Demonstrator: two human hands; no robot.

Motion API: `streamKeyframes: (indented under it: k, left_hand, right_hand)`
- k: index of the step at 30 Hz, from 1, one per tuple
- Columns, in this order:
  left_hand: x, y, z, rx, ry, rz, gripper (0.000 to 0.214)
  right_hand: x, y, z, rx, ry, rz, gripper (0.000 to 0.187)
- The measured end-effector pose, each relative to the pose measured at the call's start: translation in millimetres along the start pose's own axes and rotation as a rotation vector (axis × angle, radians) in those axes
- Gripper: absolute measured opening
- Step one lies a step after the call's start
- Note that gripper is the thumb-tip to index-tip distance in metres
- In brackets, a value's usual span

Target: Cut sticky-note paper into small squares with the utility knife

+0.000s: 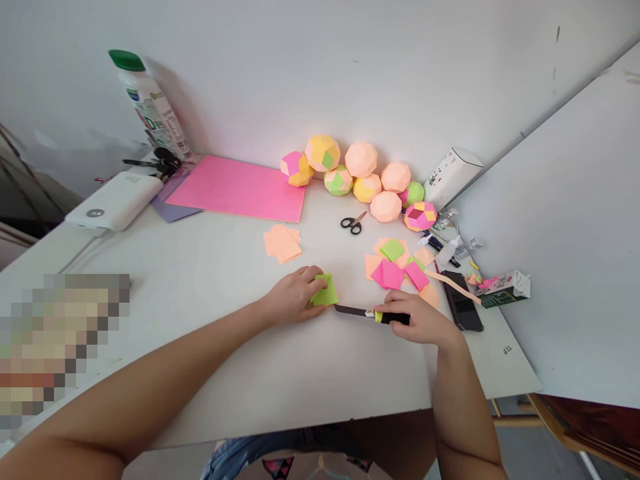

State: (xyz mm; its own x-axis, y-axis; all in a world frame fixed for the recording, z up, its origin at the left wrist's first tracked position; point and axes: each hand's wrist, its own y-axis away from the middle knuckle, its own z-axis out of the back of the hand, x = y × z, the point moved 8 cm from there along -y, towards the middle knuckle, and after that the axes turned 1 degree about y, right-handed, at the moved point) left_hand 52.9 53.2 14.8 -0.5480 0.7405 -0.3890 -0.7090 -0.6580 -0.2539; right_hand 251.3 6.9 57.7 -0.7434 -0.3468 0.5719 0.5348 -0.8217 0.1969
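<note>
- Head view, left hand: the left hand [295,295] is closed on a small bright-green square of paper [328,292], which lies over the white tabletop [220,257] in front of the person. The fingers cover its left side, probably to stop it sliding; whether it is pinched or only pressed down, I cannot tell.
- Head view, right hand: the right hand [420,316] is clamped round the black handle of a long knife with a dark blade and a yellow-green collar [354,311]. The handle grip seems meant to keep the fingers clear of the blade, whose tip meets the square's lower right corner or lies just beside it.
- Head view, around them: a stack of peach paper squares [283,244] lies beyond the left hand and a mixed heap of pink, green and peach paper pieces [390,274] beyond the right, both seemingly within easy reach. Black-handled scissors [353,225] lie farther back, and faceted paper balls [361,160] cluster by the wall, perhaps to leave working room.
</note>
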Motion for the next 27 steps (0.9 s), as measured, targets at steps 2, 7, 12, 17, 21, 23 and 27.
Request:
streamKeyframes:
  k: [2, 7, 12, 17, 21, 23, 27]
  left_hand:
    - [0.0, 0.1, 0.2, -0.001, 0.007, 0.001, 0.028]
    - [-0.5, -0.5, 0.6, -0.003, 0.014, 0.001, 0.029]
    - [-1.2, -0.6, 1.3, -0.011, 0.006, -0.006, 0.030]
    - [-1.6, -0.1, 1.6, -0.007, 0.022, -0.013, 0.028]
    - [-0.9, -0.3, 1.3, -0.003, 0.023, -0.007, 0.028]
    - [-0.5, -0.5, 1.5, -0.005, 0.024, -0.006, 0.028]
    - [0.4, -0.7, 1.3, 0.002, 0.020, -0.005, 0.027]
  right_hand:
    - [0.6, 0.1, 0.4, -0.008, 0.004, 0.008, 0.053]
    - [1.5, 0.2, 1.0, -0.015, 0.014, 0.011, 0.052]
    - [2.0, 0.2, 2.1, -0.026, 0.011, 0.015, 0.051]
    - [2.1, 0.4, 1.2, -0.019, 0.004, 0.025, 0.054]
    - [2.0, 0.8, 0.0, -0.012, 0.003, 0.027, 0.054]
    - [2.3, 0.8, -0.3, -0.016, 0.006, 0.032, 0.054]
    - [3.0, -0.4, -1.9, -0.021, 0.007, 0.029, 0.055]
